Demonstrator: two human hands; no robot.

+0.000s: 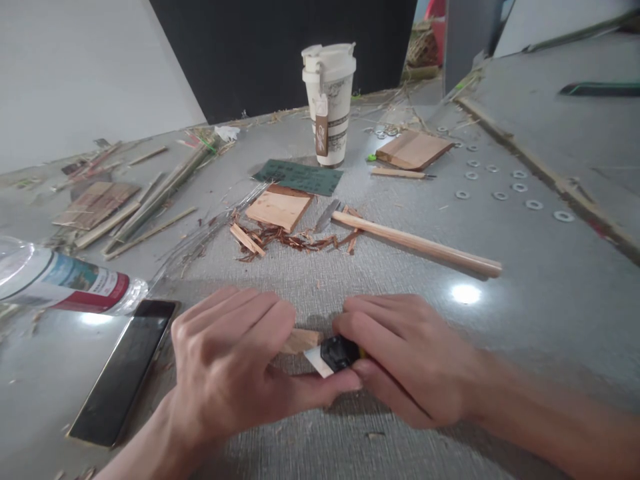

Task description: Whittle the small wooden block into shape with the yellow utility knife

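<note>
At the front middle of the table, my left hand (235,357) is closed round a small piece of wood (301,341), most of it hidden under the fingers. My right hand (405,353) grips a utility knife (341,353) with a black front end. Its short pale blade (318,361) points left and lies close to the wood; whether it touches cannot be made out. My left thumb reaches across below the blade towards the right hand. Beyond the hands are a hammer (415,241) with a wooden handle and a flat wood block (280,205) with dark shavings (295,240) along its near edge.
A lidded cup (330,107) stands behind green sandpaper (300,177). On the left lie a bottle (65,280), a phone (123,373) and wood strips (160,193). Several washers (500,195) are scattered at right, near another wood block (414,150) and a thin carving tool (400,173).
</note>
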